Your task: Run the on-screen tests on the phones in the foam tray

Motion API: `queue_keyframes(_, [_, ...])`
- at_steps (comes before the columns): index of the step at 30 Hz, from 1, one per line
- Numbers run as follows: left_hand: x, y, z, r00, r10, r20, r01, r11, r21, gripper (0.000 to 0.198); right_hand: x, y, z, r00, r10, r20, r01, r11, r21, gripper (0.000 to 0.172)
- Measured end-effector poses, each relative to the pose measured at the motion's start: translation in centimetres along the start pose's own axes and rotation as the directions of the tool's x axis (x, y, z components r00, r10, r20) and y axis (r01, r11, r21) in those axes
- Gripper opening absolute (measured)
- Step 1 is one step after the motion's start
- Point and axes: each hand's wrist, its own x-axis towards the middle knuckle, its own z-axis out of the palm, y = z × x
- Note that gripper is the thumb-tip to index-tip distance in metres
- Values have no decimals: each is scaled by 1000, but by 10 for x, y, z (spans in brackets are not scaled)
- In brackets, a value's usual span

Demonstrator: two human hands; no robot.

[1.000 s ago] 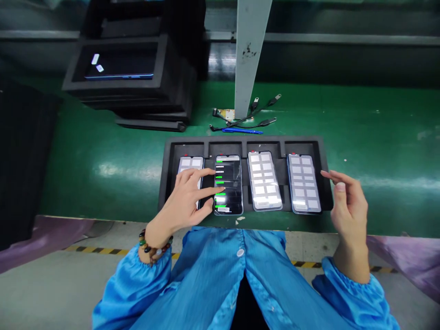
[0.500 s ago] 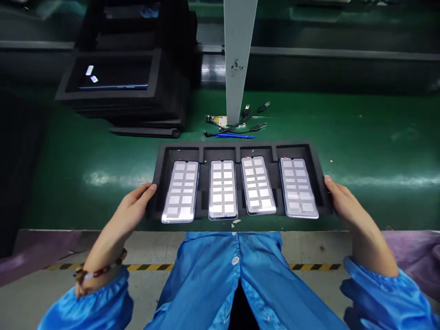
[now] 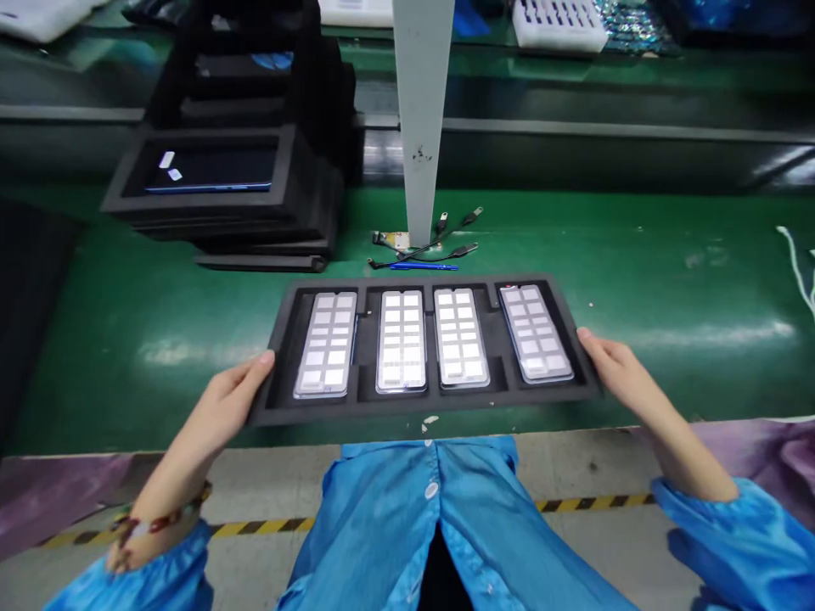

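Note:
A long black foam tray [image 3: 407, 409] lies over the green bench near its front edge, tilted slightly. Its compartments hold several phones with pale gridded faces, among them a leftmost phone [image 3: 327, 344] and a rightmost phone [image 3: 536, 333]. My left hand [image 3: 233, 395] grips the tray's left end, thumb on top. At the tray's right end, my right hand [image 3: 621, 369] holds the edge with its fingers partly hidden beneath.
Stacked black trays [image 3: 216, 199] stand at the back left, the top one holding a dark phone. Behind my tray are a grey post [image 3: 421, 110], black cables [image 3: 424, 250] and a blue pen [image 3: 424, 266]. A white rack [image 3: 560, 27] sits on the far shelf.
The view has tilted up, showing more of the far shelf. Both hands still hold the tray, which now appears slightly further left and rotated, and the phones sit differently in their compartments.

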Motion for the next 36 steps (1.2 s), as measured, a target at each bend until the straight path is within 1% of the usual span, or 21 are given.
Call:
queue_keyframes(1, [-3, -4, 5, 998, 22, -50, -20, 999, 41, 54, -7, 3, 5, 1000, -4, -27, 2, 997, -75, 74])
queue_keyframes(2, [-6, -4, 11, 990, 49, -135, -35, 994, 108, 49, -11, 5, 9, 993, -52, -110, 36, 989, -145, 69])
queue_keyframes(3, [-7, -1, 18, 967, 122, -223, -82, 980, 182, 45, -14, 5, 13, 968, -132, -212, 89, 975, -203, 62])
queue_keyframes(4, [-7, 7, 26, 932, 228, -281, -161, 957, 241, 43, -13, 4, 18, 924, -226, -307, 152, 957, -248, 53])
queue_keyframes(5, [-6, 19, 36, 895, 345, -283, -270, 923, 274, 40, -9, 0, 23, 873, -318, -370, 222, 934, -280, 45])
queue_keyframes(6, [-2, 35, 48, 855, 469, -221, -409, 872, 268, 37, -3, -4, 28, 829, -405, -385, 302, 905, -301, 37])
queue_keyframes(7, [2, 53, 60, 807, 579, -115, -542, 804, 244, 33, 6, -10, 33, 810, -475, -345, 380, 872, -310, 32])
queue_keyframes(8, [7, 72, 73, 739, 674, -8, -655, 721, 225, 30, 16, -16, 38, 804, -533, -263, 453, 837, -308, 30])
queue_keyframes(9, [12, 90, 84, 662, 743, 101, -743, 633, 215, 31, 25, -21, 43, 796, -583, -163, 523, 798, -301, 30])
queue_keyframes(10, [17, 108, 95, 598, 786, 160, -798, 564, 211, 34, 34, -25, 48, 778, -624, -71, 582, 759, -293, 31])
queue_keyframes(11, [22, 122, 103, 545, 812, 209, -836, 506, 214, 36, 41, -29, 51, 756, -654, 4, 628, 724, -286, 33])
queue_keyframes(12, [26, 134, 110, 511, 824, 244, -856, 464, 226, 39, 46, -31, 54, 738, -672, 55, 657, 698, -284, 35])
queue_keyframes(13, [30, 143, 114, 492, 829, 265, -867, 437, 241, 41, 49, -33, 55, 728, -680, 86, 672, 683, -287, 36])
queue_keyframes(15, [35, 152, 118, 478, 827, 296, -872, 408, 270, 43, 52, -33, 57, 715, -689, 120, 688, 662, -295, 38])
queue_keyframes(17, [38, 154, 118, 477, 821, 314, -872, 398, 284, 45, 52, -32, 57, 709, -691, 141, 695, 651, -305, 40])
queue_keyframes(20, [39, 155, 118, 479, 816, 325, -870, 392, 298, 46, 52, -31, 57, 712, -685, 153, 691, 646, -325, 43])
queue_keyframes(24, [32, 160, 122, 456, 819, 348, -873, 335, 355, 46, 50, -31, 57, 710, -686, 159, 692, 636, -341, 42])
queue_keyframes(26, [25, 164, 124, 453, 813, 367, -866, 304, 397, 47, 47, -29, 56, 702, -694, 160, 699, 628, -343, 41])
queue_keyframes(28, [16, 167, 127, 472, 798, 374, -852, 304, 426, 46, 42, -28, 56, 700, -695, 163, 700, 625, -345, 42])
queue_keyframes(32, [-7, 170, 135, 531, 763, 370, -819, 349, 455, 40, 29, -24, 55, 708, -683, 180, 696, 631, -343, 46])
queue_keyframes(36, [-26, 170, 142, 572, 743, 347, -788, 379, 485, 38, 17, -19, 55, 697, -697, 168, 704, 622, -343, 46])
